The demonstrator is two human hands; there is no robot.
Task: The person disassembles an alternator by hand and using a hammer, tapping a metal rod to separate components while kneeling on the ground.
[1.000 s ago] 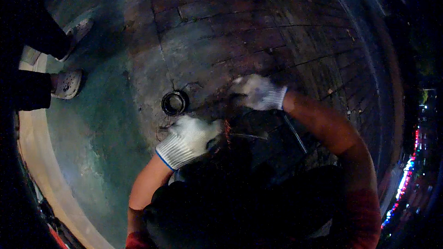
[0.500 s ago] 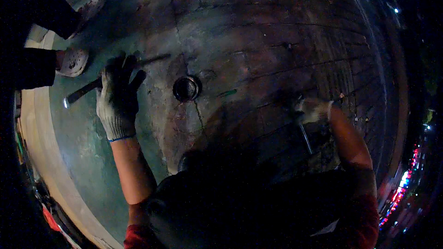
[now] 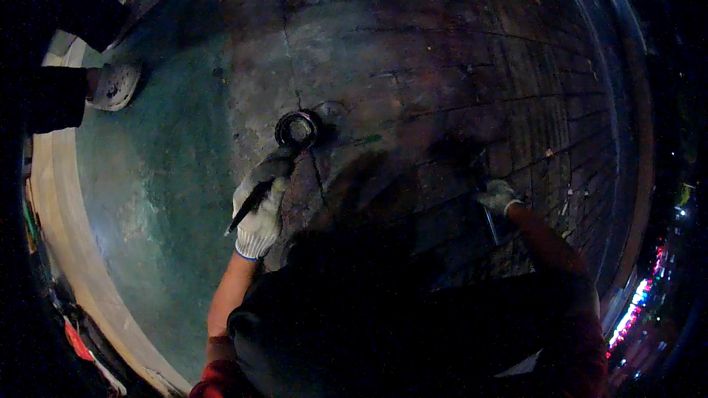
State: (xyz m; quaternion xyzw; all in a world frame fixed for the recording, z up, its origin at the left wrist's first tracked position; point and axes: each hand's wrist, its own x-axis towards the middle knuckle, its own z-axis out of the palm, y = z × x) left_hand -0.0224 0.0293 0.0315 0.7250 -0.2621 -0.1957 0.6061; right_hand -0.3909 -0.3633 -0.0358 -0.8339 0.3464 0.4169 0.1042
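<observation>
A dark metal ring [image 3: 282, 131] lies on the dim paving just ahead of me. My left hand [image 3: 260, 210], in a white knitted glove, is closed round a dark flat bar [image 3: 253, 206]. The bar's near end sticks out past the wrist. Its far end points at the ring's near side, but shadow hides whether they touch. My right hand [image 3: 499, 194], also gloved, is closed on a tool with a thin shiny metal shaft [image 3: 492, 227]. The shaft slants down toward me. Darkness hides the other end of this tool.
At the upper left stands another person in dark trousers, wearing pale perforated shoes [image 3: 119, 87]. Greenish floor [image 3: 147, 199] meets the paving on the left, with a pale curved edge [image 3: 70, 199] beyond it. A small green strip [image 3: 369, 139] lies right of the ring.
My left hand has moved right and nearer to me, and turned the bar from beside the ring toward it. My right hand has shifted slightly lower, still gripping its tool.
</observation>
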